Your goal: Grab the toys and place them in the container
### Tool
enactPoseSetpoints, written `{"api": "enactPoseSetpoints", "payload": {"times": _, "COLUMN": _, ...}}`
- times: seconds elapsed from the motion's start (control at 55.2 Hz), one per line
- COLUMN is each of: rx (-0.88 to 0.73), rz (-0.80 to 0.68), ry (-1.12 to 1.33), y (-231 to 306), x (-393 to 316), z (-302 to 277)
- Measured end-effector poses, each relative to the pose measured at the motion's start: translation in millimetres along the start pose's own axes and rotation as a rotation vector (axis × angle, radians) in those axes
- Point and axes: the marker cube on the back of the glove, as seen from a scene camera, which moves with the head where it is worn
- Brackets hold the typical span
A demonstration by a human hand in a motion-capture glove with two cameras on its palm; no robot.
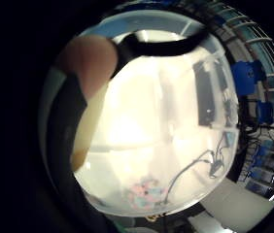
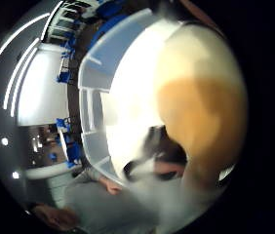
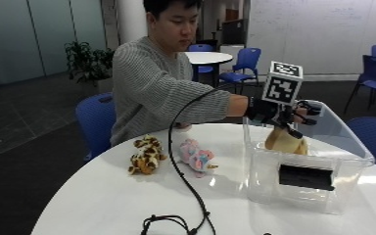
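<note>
Above the open top of the clear plastic container, the gloved right hand grips a tan and cream plush toy by its upper end, fingers curled around it. That toy hangs with its long axis roughly upright, its lower end pointing down into the container and already below the rim, close to the wall nearest the person. From the thumb side palm view the same toy fills much of the frame, cream at one end and tan-brown at the other, with the container's pale rim beside it. From the little finger side palm view a fingertip presses against the cream plush, and the container's translucent floor lies beyond. On the white round table, well apart from the container, a spotted leopard toy lies with its long axis pointing roughly toward the person, and just beside it a pink and blue toy rests between the leopard and the container. The person's other hand cannot be made out.
</note>
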Motion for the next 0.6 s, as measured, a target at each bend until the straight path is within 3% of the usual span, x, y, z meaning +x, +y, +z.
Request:
{"api": "enactPoseSetpoints", "payload": {"times": 0.344, "rx": -0.032, "rz": -0.105, "ry": 0.021, "y": 42, "x": -14, "z": 10}}
{"api": "enactPoseSetpoints", "payload": {"times": 0.489, "rx": 0.044, "rz": -0.123, "ry": 0.042, "y": 99, "x": 3, "z": -15}}
{"api": "enactPoseSetpoints", "payload": {"times": 0.598, "rx": 0.107, "rz": -0.038, "ry": 0.005, "y": 157, "x": 48, "z": -40}}
